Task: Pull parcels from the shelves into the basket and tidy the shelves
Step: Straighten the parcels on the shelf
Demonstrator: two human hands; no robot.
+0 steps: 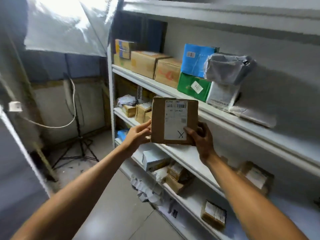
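I hold a flat brown cardboard parcel upright in front of the white shelving unit. Its white label with a barcode and a black X faces me. My left hand grips its lower left edge. My right hand grips its lower right corner, thumb on the label. The shelf above carries brown boxes, a blue box on a green box, and a grey plastic-wrapped parcel. No basket is in view.
Lower shelves hold several small cardboard parcels and crumpled mailers. A black tripod stand with a white cable stands on the floor at left, beside a panelled wall. Grey floor lies open below my arms.
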